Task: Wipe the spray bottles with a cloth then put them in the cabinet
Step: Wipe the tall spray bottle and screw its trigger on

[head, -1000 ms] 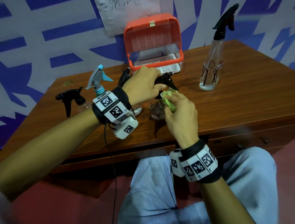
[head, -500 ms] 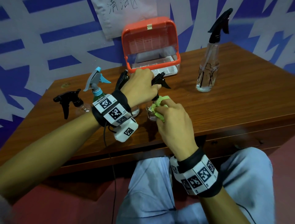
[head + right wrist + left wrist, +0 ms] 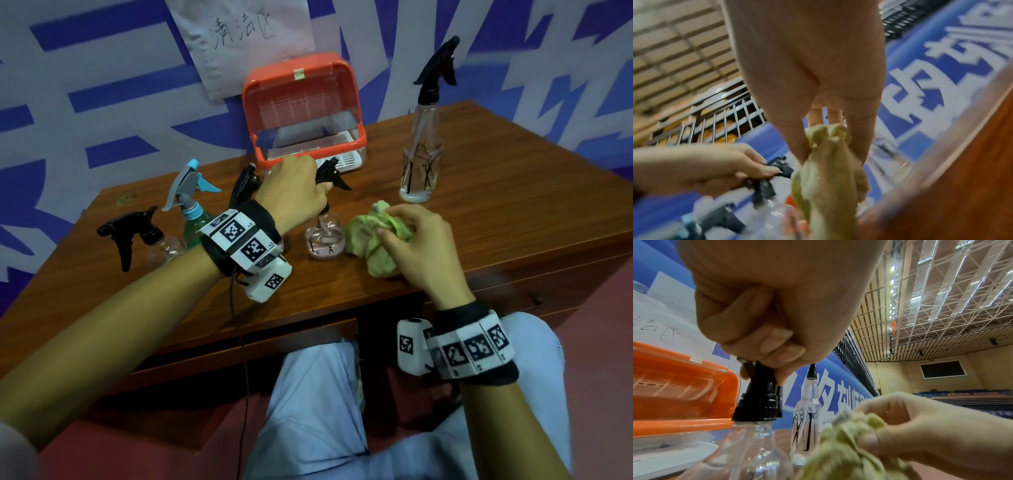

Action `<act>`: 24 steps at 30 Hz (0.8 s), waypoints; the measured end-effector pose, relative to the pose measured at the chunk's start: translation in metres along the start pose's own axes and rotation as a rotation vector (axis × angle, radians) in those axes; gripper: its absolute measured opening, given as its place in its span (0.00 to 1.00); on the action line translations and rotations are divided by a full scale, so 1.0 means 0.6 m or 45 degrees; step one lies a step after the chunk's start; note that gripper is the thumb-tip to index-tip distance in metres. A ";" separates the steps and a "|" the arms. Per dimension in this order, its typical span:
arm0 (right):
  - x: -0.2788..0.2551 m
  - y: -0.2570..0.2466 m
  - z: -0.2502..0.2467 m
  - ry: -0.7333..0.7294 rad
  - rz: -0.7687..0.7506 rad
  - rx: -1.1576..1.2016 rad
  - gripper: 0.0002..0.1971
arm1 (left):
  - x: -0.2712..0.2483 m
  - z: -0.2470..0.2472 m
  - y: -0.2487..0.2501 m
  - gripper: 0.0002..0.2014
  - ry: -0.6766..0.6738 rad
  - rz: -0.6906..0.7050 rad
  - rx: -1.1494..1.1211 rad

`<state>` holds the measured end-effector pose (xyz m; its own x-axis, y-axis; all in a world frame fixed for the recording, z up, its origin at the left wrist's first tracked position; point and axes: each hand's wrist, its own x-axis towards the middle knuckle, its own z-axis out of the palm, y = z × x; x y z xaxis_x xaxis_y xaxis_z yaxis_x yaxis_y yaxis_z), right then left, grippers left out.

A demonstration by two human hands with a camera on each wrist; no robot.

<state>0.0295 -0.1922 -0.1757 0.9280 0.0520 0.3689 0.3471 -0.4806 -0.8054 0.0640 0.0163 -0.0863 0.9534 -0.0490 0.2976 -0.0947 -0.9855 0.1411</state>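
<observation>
My left hand [image 3: 294,192] grips the black trigger head of a small clear spray bottle [image 3: 324,238] that stands on the wooden desk [image 3: 513,219]. In the left wrist view my fingers [image 3: 777,344] curl round that black head above the bottle neck [image 3: 754,405]. My right hand [image 3: 416,246] holds a crumpled green cloth [image 3: 371,240] just right of the bottle, resting on the desk; the right wrist view shows the cloth [image 3: 828,170] pinched between thumb and fingers. The orange cabinet [image 3: 303,109] stands open behind the bottle.
A tall clear spray bottle [image 3: 423,144] stands at the right rear. To the left are a green bottle with a grey-blue trigger [image 3: 191,205], a clear bottle with a black trigger [image 3: 137,233], and another black trigger head [image 3: 243,185] behind my left wrist. A paper sign [image 3: 239,37] hangs on the wall.
My right hand has drawn the cloth off the bottle and moved it right and down onto the desk. My left hand keeps its grip on the trigger head.
</observation>
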 end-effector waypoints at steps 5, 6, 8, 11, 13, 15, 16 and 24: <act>-0.014 0.053 -0.017 -0.157 -0.103 -0.473 0.14 | 0.011 -0.001 0.012 0.14 0.028 -0.026 0.099; -0.013 0.054 -0.019 -0.191 -0.138 -0.493 0.16 | 0.014 -0.001 0.014 0.14 0.027 -0.029 0.129; -0.008 0.045 -0.022 -0.327 -0.206 -0.550 0.23 | 0.021 -0.001 0.017 0.16 0.020 -0.026 0.219; 0.001 0.022 -0.022 -0.604 -0.184 -0.710 0.31 | 0.026 -0.007 0.026 0.21 0.019 -0.010 0.384; 0.006 0.010 -0.020 -0.734 -0.168 -0.849 0.32 | 0.026 -0.015 0.038 0.22 0.067 0.024 0.491; 0.015 -0.002 -0.020 -0.786 -0.178 -0.971 0.29 | 0.026 -0.027 0.055 0.20 0.123 0.085 0.551; 0.021 -0.008 -0.020 -0.791 -0.189 -1.006 0.26 | 0.026 -0.033 0.066 0.20 0.143 0.118 0.562; 0.061 -0.023 -0.035 -0.852 -0.298 -0.974 0.12 | 0.077 -0.042 0.155 0.22 0.111 0.352 0.303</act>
<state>0.0557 -0.2019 -0.1413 0.8151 0.5778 -0.0429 0.5662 -0.8101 -0.1520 0.0922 -0.0737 -0.0358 0.8724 -0.3143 0.3743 -0.2658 -0.9478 -0.1762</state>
